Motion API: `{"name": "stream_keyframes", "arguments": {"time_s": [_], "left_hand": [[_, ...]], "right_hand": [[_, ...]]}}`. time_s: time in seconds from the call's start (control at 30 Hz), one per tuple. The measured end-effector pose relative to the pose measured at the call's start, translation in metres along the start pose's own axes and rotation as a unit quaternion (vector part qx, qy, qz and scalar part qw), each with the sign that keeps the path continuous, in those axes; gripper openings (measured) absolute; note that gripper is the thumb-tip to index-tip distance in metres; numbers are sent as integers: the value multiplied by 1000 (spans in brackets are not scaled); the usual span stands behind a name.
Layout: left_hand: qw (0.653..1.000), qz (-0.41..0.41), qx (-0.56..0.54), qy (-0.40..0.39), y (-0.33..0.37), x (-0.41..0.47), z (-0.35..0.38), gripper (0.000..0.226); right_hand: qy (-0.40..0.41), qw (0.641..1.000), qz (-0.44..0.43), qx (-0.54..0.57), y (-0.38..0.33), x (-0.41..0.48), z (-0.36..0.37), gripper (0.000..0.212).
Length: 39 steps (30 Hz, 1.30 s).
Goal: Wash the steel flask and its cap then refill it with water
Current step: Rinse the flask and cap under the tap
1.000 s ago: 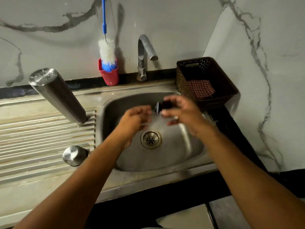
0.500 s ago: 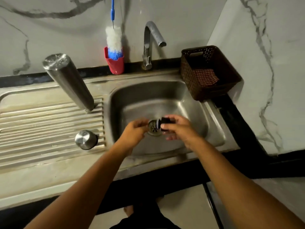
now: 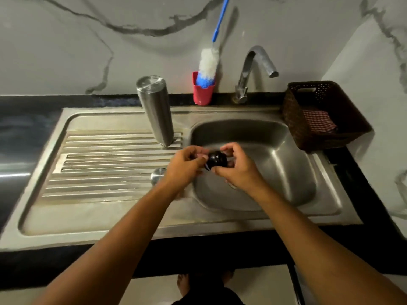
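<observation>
Hands meet over the left rim of the basin [image 3: 275,172], both on a small black cap [image 3: 217,160]. The right hand [image 3: 240,170] grips it, thumb under and curled fingers arched over the top. The left hand [image 3: 187,168] pinches the cap's left end with thumb and bent fingertips. A thin blue-white ring shows at that end. The cap sits above the basin's left edge, clear of the steel.

Left of the basin, on the ribbed drainboard [image 3: 105,164], the flask [image 3: 156,111] stands upended, close to the basin's back-left corner. A small steel dome [image 3: 158,175] lies on the same ribs just beside the basin's left rim, partly hidden by the left hand.

Behind the basin rises the tap [image 3: 253,69], its spout aimed toward the basin's right side. Behind the basin's back-left corner stands a red cup [image 3: 202,93] holding a brush [image 3: 208,62] with a blue handle. Right of the basin sits a dark basket [image 3: 352,119] with a checked cloth [image 3: 319,123] inside.
</observation>
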<state>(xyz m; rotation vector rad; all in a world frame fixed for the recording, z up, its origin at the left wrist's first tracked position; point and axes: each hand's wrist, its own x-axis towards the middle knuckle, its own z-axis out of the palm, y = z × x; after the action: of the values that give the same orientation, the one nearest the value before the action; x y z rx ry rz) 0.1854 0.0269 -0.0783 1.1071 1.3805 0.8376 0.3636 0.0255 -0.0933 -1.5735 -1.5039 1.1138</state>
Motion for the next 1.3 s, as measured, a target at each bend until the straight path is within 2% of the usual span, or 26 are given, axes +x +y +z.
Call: {"name": "stream_keyframes", "arguments": {"time_s": [0.1,0.2,0.37,0.5,0.63,0.87,1.0,1.07,1.13,1.2,1.3], "left_hand": [[999,4,3,47,5,5,-41,15],[997,-5,16,79,8,7,-78,14],[991,-91,-64,73,-5,22,-117,23],[987,-124,-83,65,-22,35,-127,25],[984,-137,-94,58,-31,42,-129,29],[984,-143,-97,43,-36,45,-133,23],[990,-121,-33,68,-27,33,-131,12],[991,-58,19,118,-19,24,-127,7],[990,14,21,137,-6,15,-117,4],[994,40,18,105,10,12,-96,19],[999,32,29,29,21,23,-52,31]], "right_hand": [[-19,998,-63,-5,-22,22,37,52],[-47,996,-78,8,-37,41,66,57],[-72,996,-36,31,-37,61,102,57],[-74,997,-7,23,-32,69,117,50],[-72,997,9,14,-28,70,123,47],[-90,996,18,20,-28,68,123,46],[-104,994,20,24,-30,67,115,43],[-92,995,14,31,-32,65,105,36],[-68,996,8,53,-36,64,89,27],[-22,996,15,81,-39,60,66,22],[84,990,36,106,-34,50,35,31]]}}
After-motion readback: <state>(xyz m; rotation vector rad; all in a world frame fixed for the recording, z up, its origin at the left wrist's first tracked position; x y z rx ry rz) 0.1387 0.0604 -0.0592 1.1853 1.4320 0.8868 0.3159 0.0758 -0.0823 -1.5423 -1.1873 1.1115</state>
